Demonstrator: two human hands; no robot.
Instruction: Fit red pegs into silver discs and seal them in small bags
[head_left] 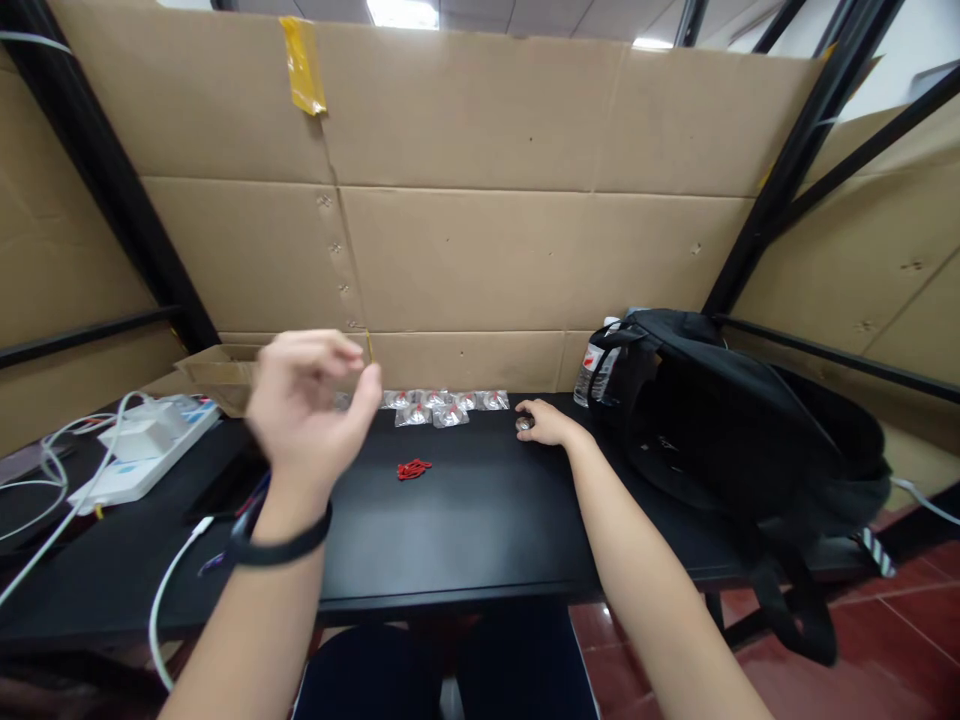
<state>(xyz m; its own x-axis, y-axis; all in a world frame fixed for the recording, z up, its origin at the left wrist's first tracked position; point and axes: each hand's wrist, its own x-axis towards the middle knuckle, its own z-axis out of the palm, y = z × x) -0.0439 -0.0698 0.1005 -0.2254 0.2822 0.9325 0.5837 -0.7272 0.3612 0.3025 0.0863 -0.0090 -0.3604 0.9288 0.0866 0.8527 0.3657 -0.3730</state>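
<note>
My left hand [315, 400] is raised above the left part of the black table, slightly blurred. Its fingers are curled, the thumb stands apart from them, and nothing shows between. At the table's back right, my right hand [550, 424] has its fingers around a small round shiny item [524, 424], partly hidden by them. Several small clear packets [450, 415] with round silvery and red contents lie to its left along the back. A small bunch of red cord-like pieces [413, 469] lies nearer on the table [465, 530].
A black backpack [720, 430] sits on the right, with a water bottle [595, 370] behind it. On the left are a white power strip [150, 455], white cables, a dark phone-like slab [225, 483] and a cardboard box [217, 375]. Cardboard panels [480, 250] wall the back.
</note>
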